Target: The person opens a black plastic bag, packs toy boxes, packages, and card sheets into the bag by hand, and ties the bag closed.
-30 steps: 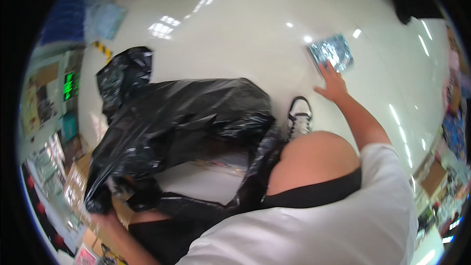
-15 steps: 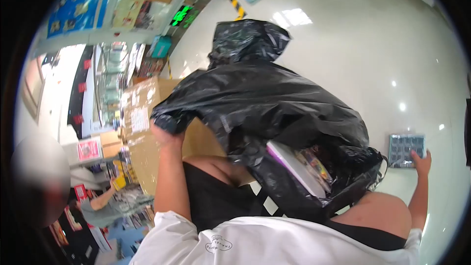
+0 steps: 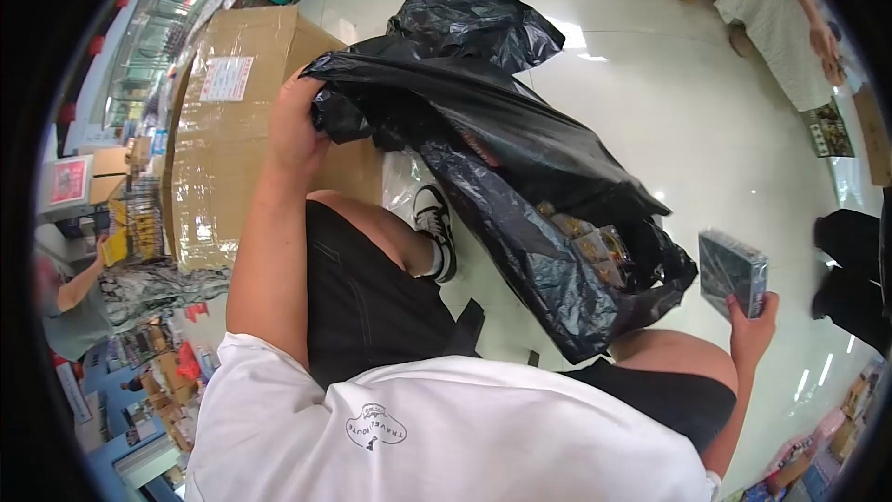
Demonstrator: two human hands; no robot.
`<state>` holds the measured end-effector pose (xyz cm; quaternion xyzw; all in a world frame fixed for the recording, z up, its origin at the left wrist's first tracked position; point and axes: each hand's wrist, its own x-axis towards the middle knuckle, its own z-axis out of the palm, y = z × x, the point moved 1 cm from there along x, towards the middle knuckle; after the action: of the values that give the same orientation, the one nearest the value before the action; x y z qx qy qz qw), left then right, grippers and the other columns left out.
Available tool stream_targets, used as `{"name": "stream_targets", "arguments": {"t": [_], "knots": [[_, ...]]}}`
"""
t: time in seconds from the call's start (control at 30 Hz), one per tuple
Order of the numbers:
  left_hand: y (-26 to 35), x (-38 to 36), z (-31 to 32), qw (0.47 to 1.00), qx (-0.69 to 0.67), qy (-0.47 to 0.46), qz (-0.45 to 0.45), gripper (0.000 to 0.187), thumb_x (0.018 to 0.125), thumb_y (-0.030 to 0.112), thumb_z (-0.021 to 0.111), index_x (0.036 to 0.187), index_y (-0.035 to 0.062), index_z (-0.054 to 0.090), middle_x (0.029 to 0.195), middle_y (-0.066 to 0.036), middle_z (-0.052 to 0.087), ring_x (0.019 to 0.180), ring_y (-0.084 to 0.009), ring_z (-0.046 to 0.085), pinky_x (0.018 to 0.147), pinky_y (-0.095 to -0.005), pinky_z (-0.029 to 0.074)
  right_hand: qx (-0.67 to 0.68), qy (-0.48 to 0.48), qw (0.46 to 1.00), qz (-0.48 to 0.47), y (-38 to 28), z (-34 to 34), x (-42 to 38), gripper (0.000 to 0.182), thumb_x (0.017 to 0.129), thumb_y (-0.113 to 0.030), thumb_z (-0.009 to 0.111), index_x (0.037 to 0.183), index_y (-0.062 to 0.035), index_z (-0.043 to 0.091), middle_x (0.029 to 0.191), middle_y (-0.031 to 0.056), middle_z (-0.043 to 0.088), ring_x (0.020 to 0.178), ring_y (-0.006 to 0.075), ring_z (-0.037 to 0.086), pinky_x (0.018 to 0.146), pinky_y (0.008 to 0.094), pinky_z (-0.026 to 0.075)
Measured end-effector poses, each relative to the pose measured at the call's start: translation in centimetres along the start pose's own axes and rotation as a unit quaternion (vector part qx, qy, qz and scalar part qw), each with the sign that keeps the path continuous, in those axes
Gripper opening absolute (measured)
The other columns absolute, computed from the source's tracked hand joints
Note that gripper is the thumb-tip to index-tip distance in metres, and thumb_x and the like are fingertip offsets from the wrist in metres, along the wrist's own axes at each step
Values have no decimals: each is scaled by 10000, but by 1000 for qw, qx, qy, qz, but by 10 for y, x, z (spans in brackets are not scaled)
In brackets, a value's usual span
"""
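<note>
Beside the crumpled black bag [image 3: 502,149], a glossy dark packet [image 3: 732,271].

Folds of the black plastic bag [image 3: 520,158] hid most of the packets inside it and the fingertips of the left hand [image 3: 295,125], while a co-worker [image 3: 785,28] was cut off at the frame's upper right edge.

A crumpled black plastic bag [image 3: 520,177] sags open between the person's knees, small boxes showing inside its mouth. Just beside it, a flat dark shrink-wrapped box [image 3: 732,271] is held tilted.
</note>
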<state>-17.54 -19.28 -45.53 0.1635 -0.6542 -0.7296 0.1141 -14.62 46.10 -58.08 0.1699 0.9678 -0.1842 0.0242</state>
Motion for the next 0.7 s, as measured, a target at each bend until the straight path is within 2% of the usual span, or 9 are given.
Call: {"name": "stream_targets", "arguments": {"t": [0.1,0.27,0.37,0.4,0.5,0.53,0.6,0.63,0.7], "knots": [[-1,-10,-15,999,26,-33,-6,237,956,165,513,1026,5,673,896,-31,694,706,-92,623,596,-248,490,98,96,978,-156,-55,-74,-25,504,733,-129,873,1110,-34,552,976,46,575,910,159,545,834,295,460],[-6,-18,-27,994,93,-46,-21,207,940,192,534,983,57,684,818,21,642,664,-67,557,548,-243,430,275,-113,922,-249,-197,-128,-84,625,725,5,839,1260,-3,515,1199,77,597,1060,158,581,918,291,480],[1,-30,-23,995,75,-35,-54,175,927,231,563,922,105,684,764,47,598,645,-52,518,528,-244,394,77,-186,919,-340,-275,-87,-118,525,691,-166,869,1123,-55,592,884,141,697,864,306,706,789,380,533],[-6,-27,-27,997,47,-39,-48,184,921,249,571,916,106,688,742,33,584,629,-64,519,526,-251,396,-34,-178,912,-367,-293,-63,-127,505,704,-251,853,1106,-99,590,872,161,696,841,396,679,749,434,528],[-9,-24,-30,995,65,-66,-38,194,941,186,538,978,74,693,867,19,639,701,-65,570,533,-232,428,-184,-199,887,-374,-317,26,-145,451,743,-235,812,1054,-86,521,976,145,704,922,388,677,753,477,532],[-18,-19,-32,974,159,-64,146,198,932,172,544,990,58,695,930,-26,666,767,-120,605,584,-268,472,-202,-176,871,-411,-310,61,-144,428,742,-200,801,1034,-76,513,974,149,700,924,384,683,749,476,539],[-33,-8,-32,848,353,-67,388,212,917,136,542,1012,27,696,1051,-126,690,916,-246,645,708,-344,530,-270,-221,856,-381,-296,129,-125,167,920,-182,544,1054,-82,536,991,196,700,944,398,684,765,502,544],[-34,-2,-31,768,452,-78,448,220,912,115,533,1020,12,695,1109,-180,686,999,-315,651,781,-383,546,-269,-250,853,-370,-285,157,-112,199,942,-197,481,1096,-93,552,1030,216,695,969,409,679,793,514,538],[-39,-6,-23,757,450,-82,466,228,887,108,538,1022,9,693,1087,-228,669,1036,-390,635,873,-418,526,-228,-298,866,-331,-244,215,-80,349,983,-242,389,1262,-155,581,1162,277,658,1086,435,644,898,528,508]]}}
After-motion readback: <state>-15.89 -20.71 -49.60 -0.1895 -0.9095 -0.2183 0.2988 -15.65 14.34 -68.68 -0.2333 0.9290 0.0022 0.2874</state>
